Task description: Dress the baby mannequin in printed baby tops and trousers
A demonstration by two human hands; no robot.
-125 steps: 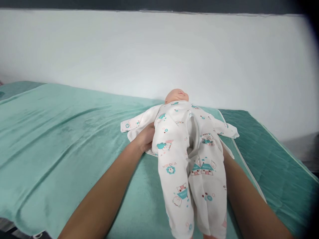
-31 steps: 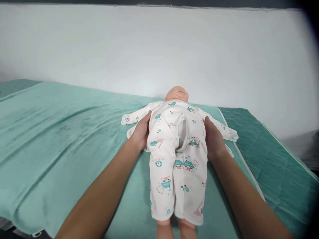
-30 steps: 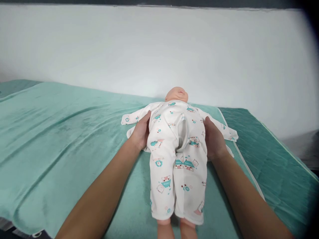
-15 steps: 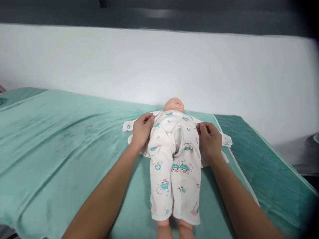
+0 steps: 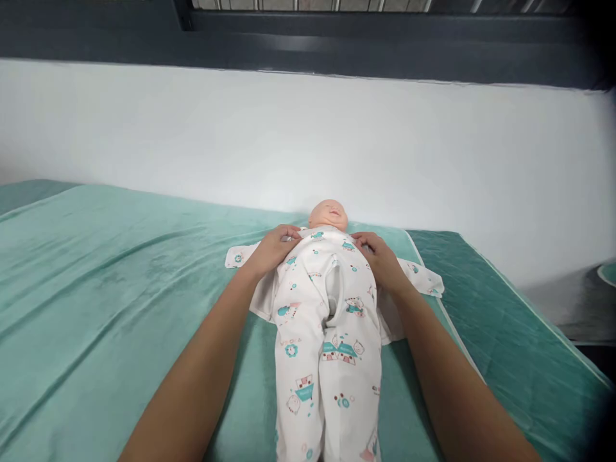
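Note:
A baby doll (image 5: 328, 215) lies on its back, head at the far end. White printed baby pants (image 5: 299, 359) cover its front from the legs up to just below the chin. Under them spreads a white baby shirt (image 5: 424, 280), its sleeves out to both sides and its lower corners showing beside the pants. My left hand (image 5: 275, 251) has its fingers bent at the pants' upper left edge, near the doll's shoulder. At the upper right edge my right hand (image 5: 380, 260) is closed the same way. The fingertips are partly hidden against the cloth.
A light green sheet (image 5: 144, 308) with folds lies under the doll. To the right is a darker green quilted cover (image 5: 500, 321). A white wall (image 5: 298, 135) rises close behind the doll's head, with a dark metal frame (image 5: 308, 48) above it.
Both hands have moved up along the pants, from the sides to the upper edge near the shoulders, and closer together. The view has tilted up; the doll's feet are out of sight.

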